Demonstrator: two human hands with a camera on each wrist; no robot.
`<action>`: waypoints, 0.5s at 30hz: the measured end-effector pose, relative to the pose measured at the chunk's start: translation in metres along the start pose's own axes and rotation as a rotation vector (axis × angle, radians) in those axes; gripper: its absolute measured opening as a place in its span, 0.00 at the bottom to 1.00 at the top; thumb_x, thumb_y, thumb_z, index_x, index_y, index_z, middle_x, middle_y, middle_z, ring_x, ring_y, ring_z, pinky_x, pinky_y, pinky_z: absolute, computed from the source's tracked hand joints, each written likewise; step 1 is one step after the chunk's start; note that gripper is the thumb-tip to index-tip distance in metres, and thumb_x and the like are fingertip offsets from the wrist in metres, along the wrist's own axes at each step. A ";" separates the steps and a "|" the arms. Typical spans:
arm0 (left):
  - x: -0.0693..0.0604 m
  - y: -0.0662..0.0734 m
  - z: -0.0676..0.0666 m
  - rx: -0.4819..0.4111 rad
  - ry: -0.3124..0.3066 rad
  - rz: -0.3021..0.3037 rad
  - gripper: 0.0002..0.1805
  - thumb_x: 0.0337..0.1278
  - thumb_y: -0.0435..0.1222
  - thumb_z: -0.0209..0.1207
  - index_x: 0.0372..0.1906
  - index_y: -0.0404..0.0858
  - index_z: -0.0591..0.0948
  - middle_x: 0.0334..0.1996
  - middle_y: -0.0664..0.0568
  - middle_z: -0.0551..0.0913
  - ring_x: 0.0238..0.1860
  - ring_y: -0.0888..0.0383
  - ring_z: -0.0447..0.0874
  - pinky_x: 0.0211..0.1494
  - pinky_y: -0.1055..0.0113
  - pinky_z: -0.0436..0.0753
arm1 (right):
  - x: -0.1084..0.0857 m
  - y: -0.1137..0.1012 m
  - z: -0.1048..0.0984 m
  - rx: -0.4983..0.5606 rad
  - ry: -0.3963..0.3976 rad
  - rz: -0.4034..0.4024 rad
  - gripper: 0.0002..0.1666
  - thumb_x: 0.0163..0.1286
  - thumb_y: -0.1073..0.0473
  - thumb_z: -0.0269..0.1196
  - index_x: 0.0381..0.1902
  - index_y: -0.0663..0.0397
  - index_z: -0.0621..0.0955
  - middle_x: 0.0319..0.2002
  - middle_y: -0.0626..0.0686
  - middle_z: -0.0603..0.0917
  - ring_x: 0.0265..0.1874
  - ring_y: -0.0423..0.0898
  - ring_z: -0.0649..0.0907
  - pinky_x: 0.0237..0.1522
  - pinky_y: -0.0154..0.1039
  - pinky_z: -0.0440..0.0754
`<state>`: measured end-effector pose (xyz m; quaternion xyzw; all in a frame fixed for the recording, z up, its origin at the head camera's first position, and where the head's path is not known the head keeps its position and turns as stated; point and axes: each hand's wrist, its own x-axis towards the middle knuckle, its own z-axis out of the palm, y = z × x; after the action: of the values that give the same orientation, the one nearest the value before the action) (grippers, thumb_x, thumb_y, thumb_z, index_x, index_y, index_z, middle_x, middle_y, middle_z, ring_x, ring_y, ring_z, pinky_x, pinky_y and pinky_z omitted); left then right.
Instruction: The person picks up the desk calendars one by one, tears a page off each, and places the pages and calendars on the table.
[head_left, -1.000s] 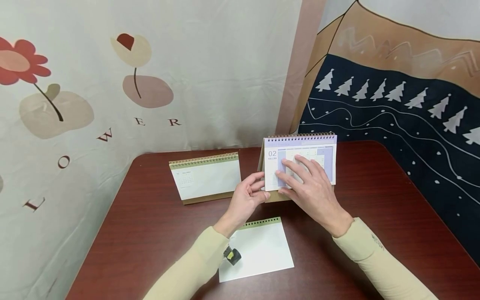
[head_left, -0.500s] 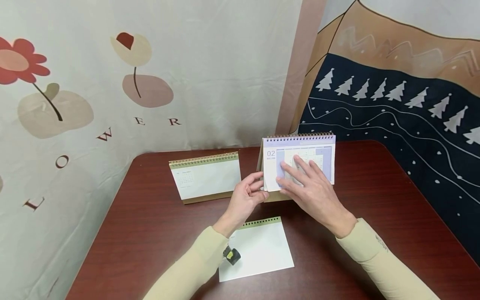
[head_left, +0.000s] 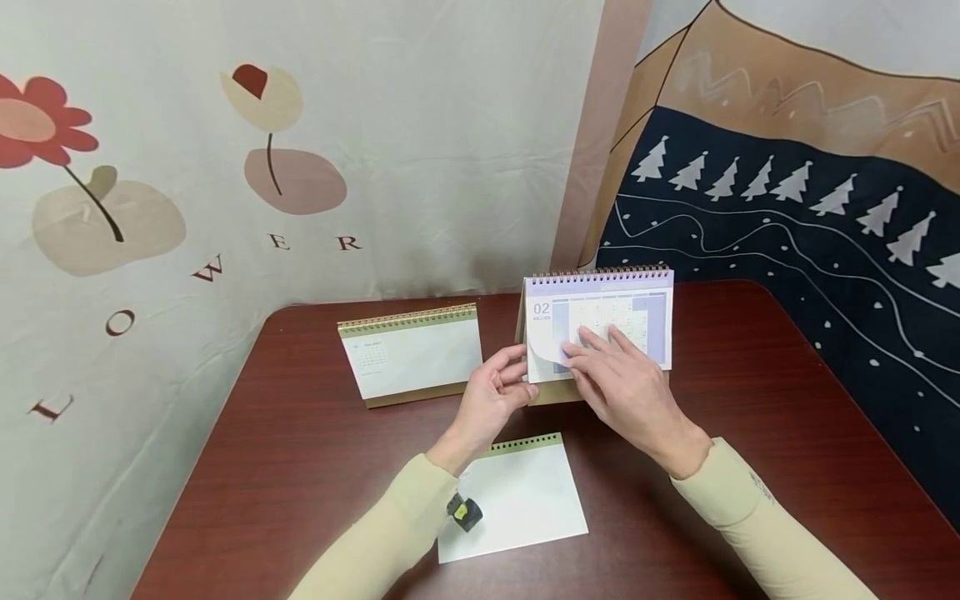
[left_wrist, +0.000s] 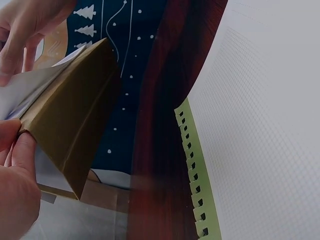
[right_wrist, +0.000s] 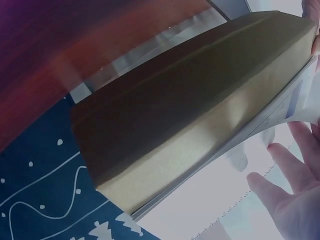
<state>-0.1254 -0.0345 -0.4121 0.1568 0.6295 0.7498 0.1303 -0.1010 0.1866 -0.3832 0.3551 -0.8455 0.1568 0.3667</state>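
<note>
A purple-and-white spiral desk calendar (head_left: 654, 329) marked 02 stands at the back right of the table. My left hand (head_left: 491, 396) pinches the lower left corner of its brown cardboard stand (left_wrist: 82, 110), with thumb and fingers showing in the left wrist view. Across the front page lies my right hand (head_left: 633, 396), its fingers extended and touching the paper. The lower left corner of that page (head_left: 546, 346) curls up, baring the sheet beneath. In the right wrist view the spread fingers (right_wrist: 295, 172) rest against the page; the right thumb is mostly hidden.
Left of the purple calendar stands a green-topped desk calendar (head_left: 420, 358). A loose white sheet (head_left: 528, 500) with a green punched edge lies nearer on the dark red table (head_left: 300, 467), partly under the left forearm. Printed cloth (head_left: 450, 150) hangs behind.
The right hand's fingers have slid slightly down the page, and its lower left corner has curled up. The left hand keeps its hold on the stand's corner.
</note>
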 end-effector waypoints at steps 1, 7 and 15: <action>0.000 0.000 0.000 -0.002 0.003 -0.003 0.34 0.59 0.14 0.57 0.72 0.26 0.68 0.61 0.30 0.79 0.46 0.60 0.87 0.51 0.67 0.85 | 0.001 0.000 0.000 0.008 0.010 0.005 0.17 0.57 0.68 0.74 0.46 0.64 0.86 0.52 0.60 0.89 0.56 0.60 0.86 0.59 0.65 0.78; 0.001 -0.002 0.000 0.001 0.030 0.004 0.34 0.58 0.14 0.57 0.71 0.26 0.69 0.62 0.30 0.80 0.49 0.55 0.87 0.51 0.67 0.85 | 0.004 0.001 -0.002 0.118 0.066 0.080 0.15 0.58 0.71 0.73 0.44 0.66 0.87 0.47 0.61 0.90 0.51 0.59 0.88 0.56 0.65 0.80; 0.001 0.000 0.001 -0.004 0.077 0.022 0.32 0.60 0.15 0.57 0.71 0.28 0.70 0.62 0.32 0.80 0.53 0.49 0.86 0.51 0.68 0.84 | 0.006 0.002 -0.005 0.196 0.200 0.183 0.15 0.77 0.57 0.64 0.43 0.67 0.86 0.45 0.63 0.90 0.44 0.58 0.90 0.46 0.52 0.88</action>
<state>-0.1257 -0.0338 -0.4115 0.1347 0.6309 0.7578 0.0981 -0.1025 0.1874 -0.3748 0.2935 -0.8142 0.3059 0.3967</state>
